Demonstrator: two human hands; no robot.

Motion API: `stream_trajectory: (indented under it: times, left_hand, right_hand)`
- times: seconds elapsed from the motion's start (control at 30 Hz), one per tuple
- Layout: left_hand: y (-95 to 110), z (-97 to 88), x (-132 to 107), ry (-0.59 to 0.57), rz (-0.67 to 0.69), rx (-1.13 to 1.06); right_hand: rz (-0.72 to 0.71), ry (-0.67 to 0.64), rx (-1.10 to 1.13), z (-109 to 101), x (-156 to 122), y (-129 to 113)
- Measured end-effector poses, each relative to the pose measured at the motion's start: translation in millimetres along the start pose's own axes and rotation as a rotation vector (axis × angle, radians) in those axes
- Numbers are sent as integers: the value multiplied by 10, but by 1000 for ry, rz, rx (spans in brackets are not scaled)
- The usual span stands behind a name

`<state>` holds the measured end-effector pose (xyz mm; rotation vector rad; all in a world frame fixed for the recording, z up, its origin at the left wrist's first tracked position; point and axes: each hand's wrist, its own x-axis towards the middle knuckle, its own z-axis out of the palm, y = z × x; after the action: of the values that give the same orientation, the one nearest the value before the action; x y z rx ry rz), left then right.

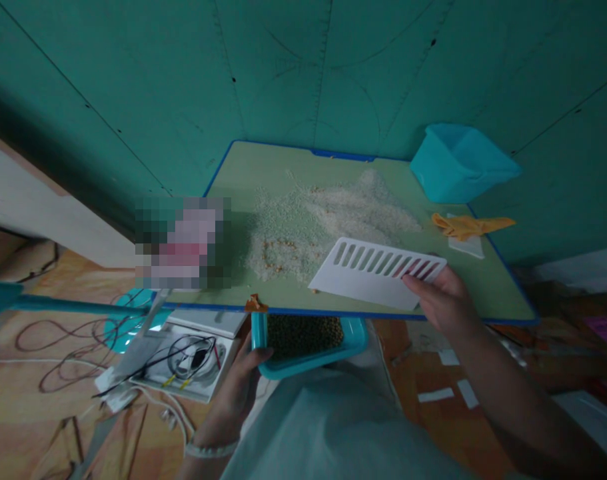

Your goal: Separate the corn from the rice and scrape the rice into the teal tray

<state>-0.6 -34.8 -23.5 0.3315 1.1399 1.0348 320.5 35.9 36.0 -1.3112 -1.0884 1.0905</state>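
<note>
My left hand (243, 373) grips the left end of a teal plastic tray (313, 367) just below the table's front edge. Inside it lies a layer of small brown-green grains or pellets (303, 335). In my right hand (440, 297) is a flat white slotted plastic panel (368, 287), pinched at its right end and tilted over the front of the table. Beyond the panel, pale rice-like grains (353, 207) are spread and heaped on the tabletop. Several tan, bean-like pieces (278, 250) lie among the pale grains to the panel's left.
The table (268, 160) has a light green top with blue edging. A teal bin (458, 163) and an orange cloth (468, 227) sit at its right. At the left is a blurred-out item (188, 243). Cables and a white box (198, 380) lie on the floor.
</note>
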Motion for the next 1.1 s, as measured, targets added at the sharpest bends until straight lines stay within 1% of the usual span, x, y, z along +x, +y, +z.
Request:
stream_trajectory:
  times: [0.07, 0.17, 0.3, 0.4, 0.47, 0.57, 0.67, 0.73, 0.83, 0.93, 1.1]
  left_hand:
    - [-47, -45, 43, -12, -12, 4]
    - [-91, -91, 72, -21, -24, -2]
    - [-83, -94, 74, -40, -20, -7]
    - [-44, -77, 63, -39, -17, -3]
    - [-20, -74, 58, -38, -4, -6]
    - [-12, -101, 58, -31, 8, -17]
    - [-39, -162, 61, -29, 4, -19]
    - [-61, -210, 58, -30, 19, -21]
    - [-77, -266, 41, -28, 52, -26]
    - [-58, -278, 12, -29, 51, -4]
    - [4, -224, -1, -10, 67, 24]
  right_hand:
    - [5, -26, -4, 0, -25, 0]
    - [8, -107, -21, -4, -73, 7]
    - [13, -203, -80, 6, -113, -4]
    - [-24, -205, -93, 72, -29, -37]
    - [-75, -173, -93, 169, 99, -69]
    - [-158, -151, -82, 394, 340, -137]
    - [-187, -190, -61, 662, 533, -228]
    - [-188, -227, -71, 816, 604, -287]
    - [-193, -273, -109, 955, 641, -345]
    - [-169, -300, -127, 966, 631, -351]
    - [-107, -343, -94, 856, 573, -316]
